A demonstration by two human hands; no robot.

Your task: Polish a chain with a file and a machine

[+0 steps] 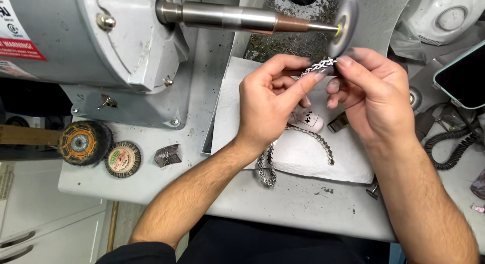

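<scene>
Both hands, left hand (270,105) and right hand (374,94), pinching silver chain (319,67) under buffing wheel (346,20); most links dangling near, seemingly unpolished.

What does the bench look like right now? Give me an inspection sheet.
Surface: grey bench, dusty, white paper towel on it.
Job's things: silver chain held up at small buffing wheel on motor spindle; its rest trails over the towel.
Clutter: two spare brush wheels, crumpled foil.
Grippers: left hand and right hand both pinch the chain.
Cables: coiled black cord.
Surroundings: phone, white cabinet.
</scene>
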